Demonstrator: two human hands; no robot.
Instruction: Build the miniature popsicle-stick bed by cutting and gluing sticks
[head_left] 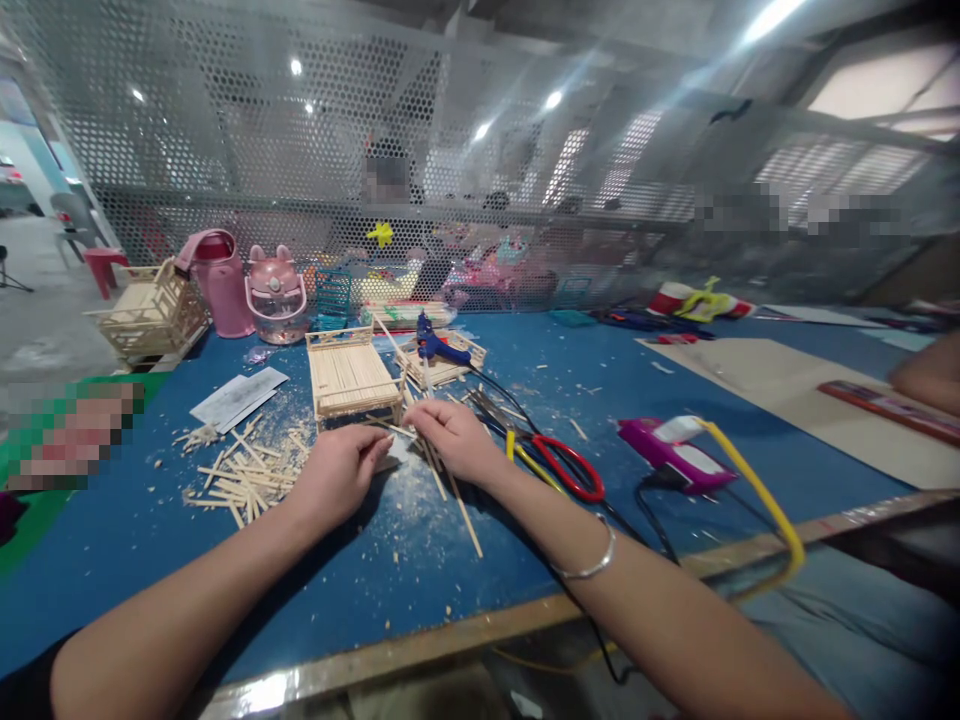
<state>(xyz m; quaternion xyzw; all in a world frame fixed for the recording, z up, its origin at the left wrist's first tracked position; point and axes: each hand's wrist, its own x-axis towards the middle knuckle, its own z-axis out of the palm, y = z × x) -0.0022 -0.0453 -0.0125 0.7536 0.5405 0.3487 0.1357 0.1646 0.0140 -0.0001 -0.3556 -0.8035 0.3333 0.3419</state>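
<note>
The left hand (341,468) is over the near middle of the table (300,625), fingers curled and thumb close to the forefinger; whether they grip anything cannot be told. The right hand (456,440) is just to its right, fingers bent toward the thumb, and their grip cannot be made out either. Thin sticks (469,515) lie below the right hand, slanting nearward. A stick model (354,375) stands beyond the hands, with a blue glue gun (442,347) to its right. Left of the left hand lies a stick pile (244,478).
</note>
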